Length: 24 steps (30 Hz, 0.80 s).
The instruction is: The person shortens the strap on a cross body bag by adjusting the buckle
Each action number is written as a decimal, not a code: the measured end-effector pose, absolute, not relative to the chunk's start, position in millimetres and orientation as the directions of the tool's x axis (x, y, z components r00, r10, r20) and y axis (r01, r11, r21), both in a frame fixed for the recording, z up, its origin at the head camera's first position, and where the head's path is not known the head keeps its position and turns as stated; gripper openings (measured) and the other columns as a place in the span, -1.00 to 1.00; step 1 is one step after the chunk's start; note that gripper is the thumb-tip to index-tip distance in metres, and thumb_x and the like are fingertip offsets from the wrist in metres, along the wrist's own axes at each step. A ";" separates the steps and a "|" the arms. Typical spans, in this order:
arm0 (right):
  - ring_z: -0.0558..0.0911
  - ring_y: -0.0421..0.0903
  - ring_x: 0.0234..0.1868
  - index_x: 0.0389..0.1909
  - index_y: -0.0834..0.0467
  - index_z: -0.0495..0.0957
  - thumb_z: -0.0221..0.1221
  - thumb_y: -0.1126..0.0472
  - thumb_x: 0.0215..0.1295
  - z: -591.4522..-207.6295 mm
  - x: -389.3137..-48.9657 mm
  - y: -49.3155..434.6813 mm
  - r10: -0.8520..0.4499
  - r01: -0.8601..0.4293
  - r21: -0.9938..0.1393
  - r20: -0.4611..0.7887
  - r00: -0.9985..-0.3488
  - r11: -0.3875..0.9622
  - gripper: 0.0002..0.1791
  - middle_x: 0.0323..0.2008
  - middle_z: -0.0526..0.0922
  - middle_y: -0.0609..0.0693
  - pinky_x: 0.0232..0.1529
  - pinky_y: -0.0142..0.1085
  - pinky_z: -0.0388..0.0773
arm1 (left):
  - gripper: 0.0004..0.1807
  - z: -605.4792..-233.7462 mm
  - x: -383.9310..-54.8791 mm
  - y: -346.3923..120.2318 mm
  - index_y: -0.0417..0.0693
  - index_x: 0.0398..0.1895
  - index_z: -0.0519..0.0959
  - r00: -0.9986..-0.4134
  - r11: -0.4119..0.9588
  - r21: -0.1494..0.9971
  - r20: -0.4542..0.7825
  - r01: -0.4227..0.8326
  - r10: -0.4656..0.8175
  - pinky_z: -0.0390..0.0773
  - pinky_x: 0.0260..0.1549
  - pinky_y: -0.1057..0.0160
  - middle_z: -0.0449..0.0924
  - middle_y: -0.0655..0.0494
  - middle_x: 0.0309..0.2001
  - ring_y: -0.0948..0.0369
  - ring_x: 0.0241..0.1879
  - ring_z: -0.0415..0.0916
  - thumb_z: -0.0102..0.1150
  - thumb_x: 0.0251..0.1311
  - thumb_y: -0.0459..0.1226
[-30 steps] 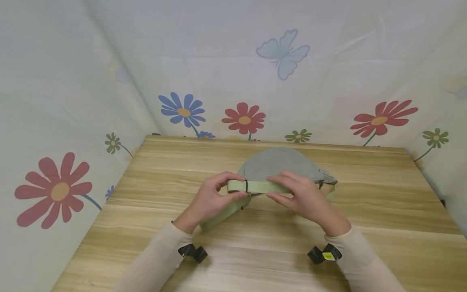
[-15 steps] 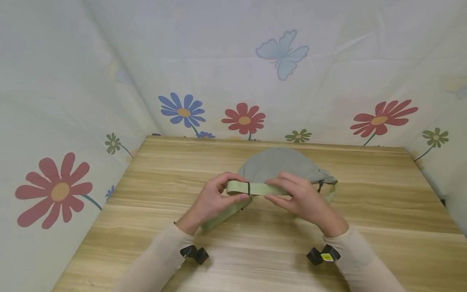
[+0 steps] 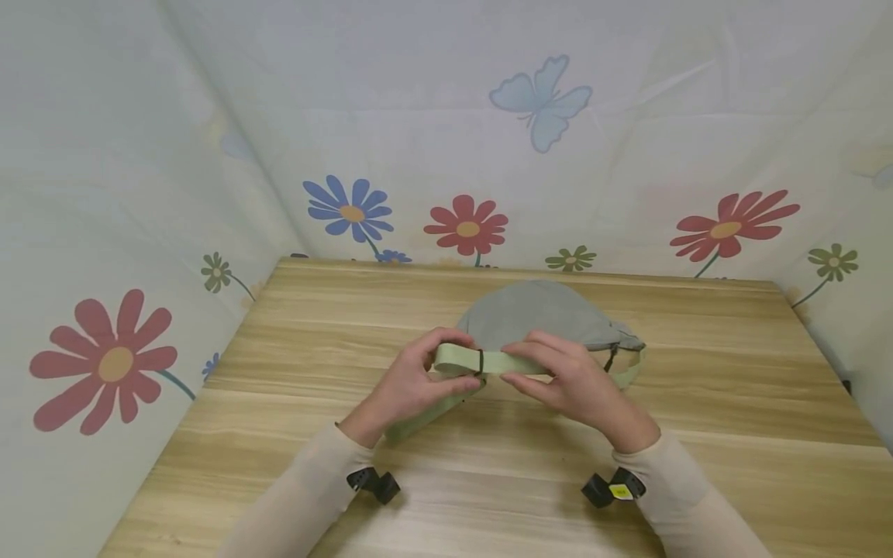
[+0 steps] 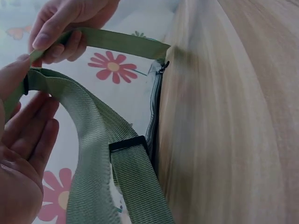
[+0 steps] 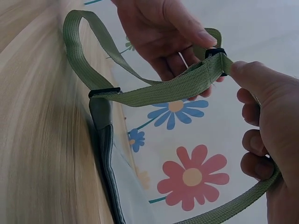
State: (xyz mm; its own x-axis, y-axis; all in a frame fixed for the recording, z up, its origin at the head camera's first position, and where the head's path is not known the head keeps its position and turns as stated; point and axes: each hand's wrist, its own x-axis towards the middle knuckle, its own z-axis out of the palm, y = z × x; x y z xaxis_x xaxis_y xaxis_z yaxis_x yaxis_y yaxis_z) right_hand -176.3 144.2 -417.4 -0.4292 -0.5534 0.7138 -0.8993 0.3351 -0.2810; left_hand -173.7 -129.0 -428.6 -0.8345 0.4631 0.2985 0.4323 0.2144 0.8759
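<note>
Right hand [image 3: 584,380] nearer black slider [image 5: 215,52], left hand [image 3: 405,380] opposite, both with pinch-grips on ribbed green webbing [image 5: 168,92]

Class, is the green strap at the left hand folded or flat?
Folded: the green strap doubles back in a loop beside the black slider, at the left hand.

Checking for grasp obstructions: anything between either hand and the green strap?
Nothing visible. The left hand holds the green strap at its black slider; the right hand pinches it nearby. The grey bag lies behind, not between.
</note>
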 end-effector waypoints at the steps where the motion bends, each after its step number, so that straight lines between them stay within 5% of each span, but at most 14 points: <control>1: 0.55 -0.25 -0.40 0.01 0.20 0.74 0.20 -0.10 0.61 -417.7 -176.4 144.4 -0.553 -0.900 -0.280 0.715 -0.429 0.335 -0.58 -0.25 0.70 -0.05 -0.36 -0.46 0.54 | -0.42 -429.3 -173.7 -128.9 -0.11 0.28 0.57 -0.839 0.215 0.881 0.288 0.421 0.462 0.61 0.10 0.15 0.69 -0.02 0.16 0.14 0.07 0.59 0.58 0.21 -0.38; 16: 0.52 -0.27 -0.35 0.12 0.20 0.71 0.31 -0.07 0.54 -413.0 -174.7 140.7 -0.589 -0.885 -0.340 0.661 -0.465 0.318 -0.57 -0.20 0.70 -0.06 -0.34 -0.53 0.51 | -0.59 -431.3 -172.9 -116.8 -0.12 0.08 0.69 -0.811 0.224 0.839 0.355 0.496 0.466 0.67 0.00 0.26 0.79 -0.01 -0.03 0.26 -0.07 0.65 0.61 0.17 -0.38; 24: 0.59 -0.22 -0.39 0.10 0.18 0.73 0.61 0.22 0.17 -410.9 -174.2 133.0 -0.613 -0.906 -0.306 0.666 -0.424 0.294 -0.52 -0.25 0.71 -0.04 -0.37 -0.46 0.58 | -0.58 -432.6 -176.2 -114.7 -0.18 0.06 0.68 -0.732 0.241 0.747 0.437 0.619 0.523 0.72 0.13 0.16 0.80 -0.06 0.00 0.13 0.00 0.72 0.62 0.14 -0.41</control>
